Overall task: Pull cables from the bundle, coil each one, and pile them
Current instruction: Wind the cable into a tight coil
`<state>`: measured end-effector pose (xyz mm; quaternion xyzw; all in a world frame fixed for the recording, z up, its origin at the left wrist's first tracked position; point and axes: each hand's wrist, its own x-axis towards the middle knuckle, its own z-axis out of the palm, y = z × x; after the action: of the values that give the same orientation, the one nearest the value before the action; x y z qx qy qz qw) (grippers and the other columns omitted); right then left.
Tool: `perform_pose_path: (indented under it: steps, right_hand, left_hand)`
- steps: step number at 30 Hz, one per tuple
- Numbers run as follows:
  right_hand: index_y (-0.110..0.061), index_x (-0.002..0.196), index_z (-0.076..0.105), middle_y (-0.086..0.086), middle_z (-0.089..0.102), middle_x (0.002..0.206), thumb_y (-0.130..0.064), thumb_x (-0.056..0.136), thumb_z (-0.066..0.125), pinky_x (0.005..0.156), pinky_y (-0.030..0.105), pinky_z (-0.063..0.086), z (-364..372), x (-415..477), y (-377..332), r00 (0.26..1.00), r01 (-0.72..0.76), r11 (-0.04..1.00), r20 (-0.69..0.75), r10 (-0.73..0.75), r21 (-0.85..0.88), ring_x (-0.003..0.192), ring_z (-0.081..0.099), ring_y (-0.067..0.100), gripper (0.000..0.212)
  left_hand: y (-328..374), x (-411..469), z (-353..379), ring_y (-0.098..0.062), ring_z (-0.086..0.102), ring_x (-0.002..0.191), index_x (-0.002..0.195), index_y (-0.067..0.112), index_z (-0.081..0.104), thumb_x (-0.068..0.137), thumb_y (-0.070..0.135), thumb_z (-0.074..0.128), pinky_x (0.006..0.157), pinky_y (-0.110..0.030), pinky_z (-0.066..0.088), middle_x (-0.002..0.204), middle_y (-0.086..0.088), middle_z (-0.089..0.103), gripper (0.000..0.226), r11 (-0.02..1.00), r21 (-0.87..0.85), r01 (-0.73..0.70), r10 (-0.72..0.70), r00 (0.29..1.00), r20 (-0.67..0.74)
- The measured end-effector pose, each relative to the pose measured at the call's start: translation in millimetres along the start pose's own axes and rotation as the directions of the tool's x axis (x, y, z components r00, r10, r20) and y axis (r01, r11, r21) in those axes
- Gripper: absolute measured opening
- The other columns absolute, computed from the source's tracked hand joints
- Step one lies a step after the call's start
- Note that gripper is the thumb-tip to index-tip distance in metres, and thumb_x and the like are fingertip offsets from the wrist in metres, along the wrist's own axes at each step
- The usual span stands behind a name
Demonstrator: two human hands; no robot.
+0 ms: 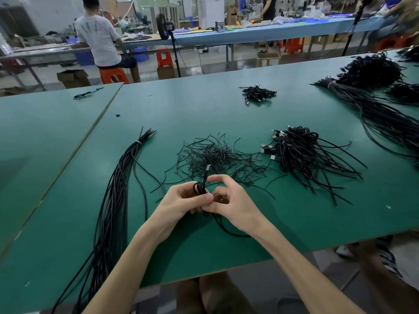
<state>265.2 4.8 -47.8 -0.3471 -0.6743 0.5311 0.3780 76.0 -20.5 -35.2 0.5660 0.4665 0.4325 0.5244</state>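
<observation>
head view looks forward and down, close over a green table

Your two bare forearms reach in from the bottom edge and meet at the centre, wrists angled towards each other. Your left hand has its fingers curled, the thumb pressing a thin black cable, wound into a small coil, against them. Your right hand touches the left, forefinger arched high above the thumb, lower fingers curled round the same cable's loose length.
</observation>
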Motion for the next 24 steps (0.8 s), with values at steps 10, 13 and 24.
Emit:
perform_pose_path:
  steps: [10,13,24]
  right_hand:
    - [-0.025,0.13,0.05,0.003,0.078,0.093,-0.022,0.086,0.083,0.098,0.041,0.055,-1.4,-0.8,-0.2,0.999,0.006,1.0,-0.052,-0.006,0.006,0.091,0.075,0.018,0.056]
    - [-0.022,0.126,0.056,0.005,0.078,0.091,-0.022,0.086,0.083,0.097,0.043,0.056,-0.8,-0.7,0.5,0.998,0.005,1.0,-0.056,-0.005,0.008,0.09,0.075,0.019,0.049]
    - [-0.013,0.119,0.064,0.006,0.079,0.086,-0.026,0.098,0.069,0.065,0.026,0.054,1.0,-1.3,-1.9,1.0,-0.027,0.999,-0.004,0.027,0.028,0.075,0.076,0.025,0.025]
  left_hand:
    - [-3.5,-0.7,-1.4,-0.012,0.055,0.072,0.105,0.012,0.078,0.087,0.044,0.079,0.063,-0.019,0.045,0.086,-0.007,0.069,0.037,1.0,0.004,-0.031,0.031,0.999,-0.016]
    - [-3.9,-0.2,-3.4,-0.014,0.053,0.069,0.105,0.007,0.077,0.09,0.029,0.078,0.064,-0.02,0.046,0.089,-0.011,0.069,0.026,0.997,-0.077,-0.016,0.015,1.0,-0.011]
    - [-8.4,0.8,-3.6,-0.017,0.05,0.062,0.108,0.007,0.075,0.077,0.037,0.089,0.066,-0.026,0.049,0.079,-0.013,0.061,0.045,0.975,-0.214,-0.056,0.043,0.997,-0.065]
